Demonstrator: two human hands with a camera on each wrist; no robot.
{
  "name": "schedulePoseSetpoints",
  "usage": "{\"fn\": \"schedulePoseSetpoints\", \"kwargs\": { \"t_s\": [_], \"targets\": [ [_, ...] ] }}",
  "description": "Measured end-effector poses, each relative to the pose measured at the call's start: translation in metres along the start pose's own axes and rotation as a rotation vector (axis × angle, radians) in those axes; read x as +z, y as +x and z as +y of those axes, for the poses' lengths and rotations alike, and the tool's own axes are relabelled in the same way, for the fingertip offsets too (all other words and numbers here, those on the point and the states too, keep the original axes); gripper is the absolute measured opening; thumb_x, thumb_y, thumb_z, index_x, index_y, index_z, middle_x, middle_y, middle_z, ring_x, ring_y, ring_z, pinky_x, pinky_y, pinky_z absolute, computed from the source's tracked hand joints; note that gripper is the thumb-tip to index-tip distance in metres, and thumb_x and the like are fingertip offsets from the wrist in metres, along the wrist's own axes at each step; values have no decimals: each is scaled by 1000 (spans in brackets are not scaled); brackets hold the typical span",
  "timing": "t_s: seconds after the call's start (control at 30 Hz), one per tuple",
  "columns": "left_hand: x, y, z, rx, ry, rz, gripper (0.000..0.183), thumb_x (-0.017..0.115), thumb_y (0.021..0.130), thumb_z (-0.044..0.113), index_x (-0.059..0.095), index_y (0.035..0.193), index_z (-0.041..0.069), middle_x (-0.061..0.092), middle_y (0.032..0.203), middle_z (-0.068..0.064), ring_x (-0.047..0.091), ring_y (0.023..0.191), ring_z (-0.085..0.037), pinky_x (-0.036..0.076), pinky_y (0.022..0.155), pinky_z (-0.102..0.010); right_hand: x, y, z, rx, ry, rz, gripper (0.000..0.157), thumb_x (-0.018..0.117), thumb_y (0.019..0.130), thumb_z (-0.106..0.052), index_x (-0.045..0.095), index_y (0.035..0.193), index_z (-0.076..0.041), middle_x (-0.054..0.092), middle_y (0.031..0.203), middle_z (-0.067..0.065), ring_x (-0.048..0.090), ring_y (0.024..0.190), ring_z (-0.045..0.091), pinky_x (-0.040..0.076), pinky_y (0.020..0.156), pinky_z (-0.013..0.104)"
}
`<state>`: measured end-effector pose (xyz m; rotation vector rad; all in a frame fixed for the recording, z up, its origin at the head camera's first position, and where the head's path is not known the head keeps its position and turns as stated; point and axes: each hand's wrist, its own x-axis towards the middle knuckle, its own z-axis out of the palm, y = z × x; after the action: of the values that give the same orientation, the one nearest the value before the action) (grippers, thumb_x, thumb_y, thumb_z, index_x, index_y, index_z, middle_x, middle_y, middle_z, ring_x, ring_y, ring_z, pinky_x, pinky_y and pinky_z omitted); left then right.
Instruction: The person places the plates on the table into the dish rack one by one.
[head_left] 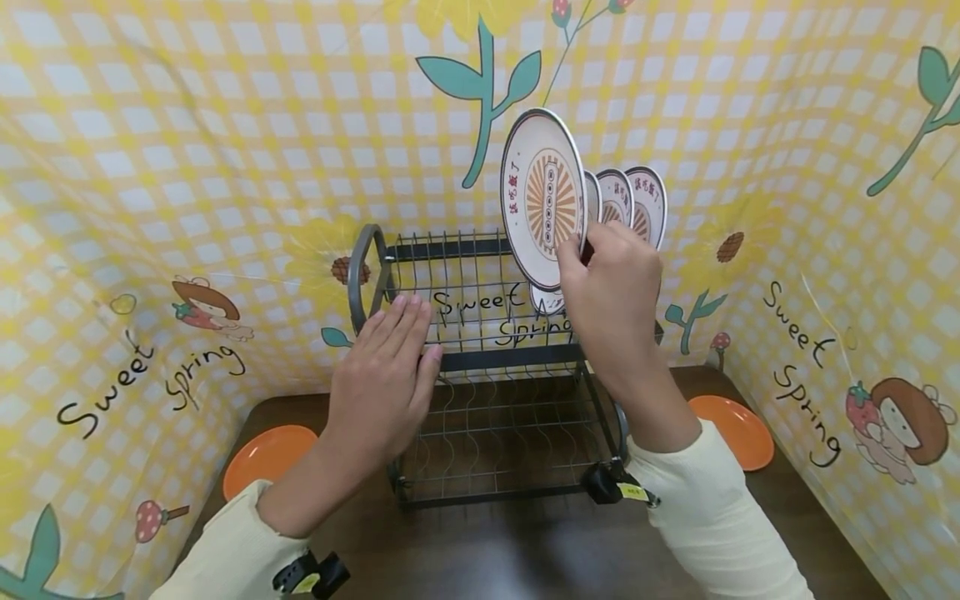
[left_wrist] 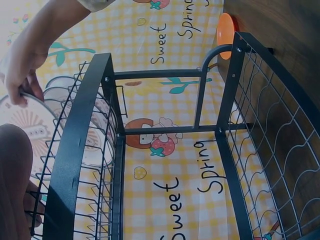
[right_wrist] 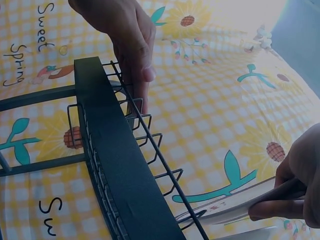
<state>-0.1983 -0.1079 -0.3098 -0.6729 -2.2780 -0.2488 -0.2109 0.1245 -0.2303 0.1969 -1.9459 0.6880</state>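
My right hand (head_left: 615,300) pinches a round white plate (head_left: 525,237) by its lower right edge, thumb on the printed face. The plate stands tilted above the upper tier of a dark metal dish rack (head_left: 510,358). Orange rays and red characters decorate its face. Close behind it on the right, several matching plates (head_left: 649,196) stand on edge in the upper tier, partly hidden by the held plate and my hand. At the rack's left end is my left hand (head_left: 382,387), fingers straight and together, over the upper tier's wires. It holds nothing.
An orange plate (head_left: 262,458) lies on the dark brown table (head_left: 517,550) left of the rack, and another orange plate (head_left: 738,429) lies on the right. The rack's lower tier (head_left: 495,433) has wavy wires. Yellow checked cloth (head_left: 270,125) surrounds the back and sides.
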Motion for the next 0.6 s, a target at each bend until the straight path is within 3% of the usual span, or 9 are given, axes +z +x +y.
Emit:
{"fn": "schedulePoseSetpoints", "kwargs": {
  "t_s": [0.17, 0.4, 0.6],
  "targets": [
    [-1, 1, 0, -2, -4, -2, 49, 40, 102, 34, 49, 140, 3, 49, 143, -12, 44, 137, -26, 35, 114, -45, 8, 5, 0, 9, -37, -57, 33, 54, 89, -3, 56, 57, 1, 49, 55, 11, 39, 50, 23, 28, 42, 28],
    [-1, 1, -1, -10, -1, -4, 49, 40, 102, 34, 49, 140, 3, 49, 143, -12, 44, 136, -26, 35, 115, -45, 18, 9, -1, 68, -115, -201, 25, 55, 91, -9, 70, 76, 6, 60, 61, 14, 49, 52, 25, 36, 42, 29],
    [-1, 1, 0, -14, -4, -5, 50, 40, 102, 34, 49, 140, 3, 49, 143, -12, 44, 136, -27, 34, 115, -44, 23, 13, -6, 108, -150, -265, 23, 55, 89, -6, 71, 83, 9, 64, 64, 17, 53, 50, 24, 41, 39, 28]
  ]
}}
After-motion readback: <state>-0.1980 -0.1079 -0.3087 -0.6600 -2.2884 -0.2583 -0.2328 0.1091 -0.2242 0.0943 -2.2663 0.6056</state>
